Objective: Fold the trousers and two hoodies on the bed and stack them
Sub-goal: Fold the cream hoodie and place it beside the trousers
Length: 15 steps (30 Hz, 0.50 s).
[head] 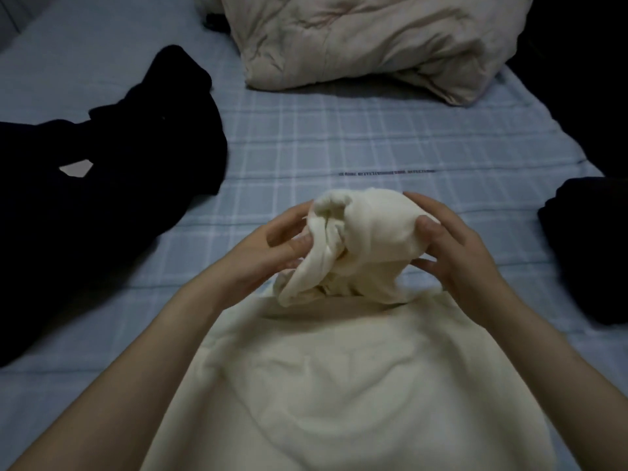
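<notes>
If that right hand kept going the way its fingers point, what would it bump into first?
The bunched hood of the cream hoodie, which the right hand holds; its fingers point leftward into it. Past the hood, probably the left hand, though depth is unclear.

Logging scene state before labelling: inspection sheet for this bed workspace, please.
Surface: blue checked bed sheet, flat, lightly creased.
Job's things: cream fleece hoodie nearest, hood lifted; black garment spread unfolded at left; second dark garment at right edge, seemingly folded, kind unclear.
Clutter: crumpled beige duvet at far end.
Grippers: left hand and right hand both grip the hood.
Cables: nothing seen.
Surroundings: dark, indistinct.
</notes>
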### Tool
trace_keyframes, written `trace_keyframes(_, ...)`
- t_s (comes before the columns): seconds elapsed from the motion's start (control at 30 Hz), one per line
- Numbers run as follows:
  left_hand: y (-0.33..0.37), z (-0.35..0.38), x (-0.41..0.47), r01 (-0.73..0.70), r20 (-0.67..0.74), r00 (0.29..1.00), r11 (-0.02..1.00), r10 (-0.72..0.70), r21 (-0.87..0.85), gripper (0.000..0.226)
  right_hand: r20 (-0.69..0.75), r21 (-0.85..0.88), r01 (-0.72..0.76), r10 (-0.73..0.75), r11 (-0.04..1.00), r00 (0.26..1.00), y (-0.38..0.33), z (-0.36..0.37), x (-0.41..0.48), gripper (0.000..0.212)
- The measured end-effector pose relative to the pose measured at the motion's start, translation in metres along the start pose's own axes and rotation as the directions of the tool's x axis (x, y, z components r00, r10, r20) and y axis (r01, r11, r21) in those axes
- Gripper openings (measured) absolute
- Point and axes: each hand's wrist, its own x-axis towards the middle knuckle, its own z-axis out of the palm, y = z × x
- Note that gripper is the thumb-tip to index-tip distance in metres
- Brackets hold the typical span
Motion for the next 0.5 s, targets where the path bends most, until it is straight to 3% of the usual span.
trace_keyframes(0.17,-0.014,0.013,-0.041,0.001,0.030,1.000,0.991,-0.005,0.133,0.075,0.069,0.023,0.016,-0.018,1.000,0.997,0.011,-0.002,-0.048,0.051)
trace_keyframes(0.3,-0.034,0.031,-0.082,0.026,0.095,0.994,0.969,-0.051,0.246,0.078,0.130,-0.201,0.058,-0.033,0.978,0.991,0.029,-0.004,-0.098,0.056)
trace_keyframes(0.4,-0.057,0.050,-0.113,0.017,0.111,0.992,0.927,-0.063,0.374,0.073,0.239,-0.511,0.170,-0.050,0.843,0.970,0.061,0.002,-0.138,0.059)
trace_keyframes(0.5,-0.074,0.069,-0.134,-0.048,0.162,0.984,0.751,-0.079,0.659,0.081,0.355,-0.696,0.224,0.055,0.683,0.933,0.083,0.009,-0.165,0.065)
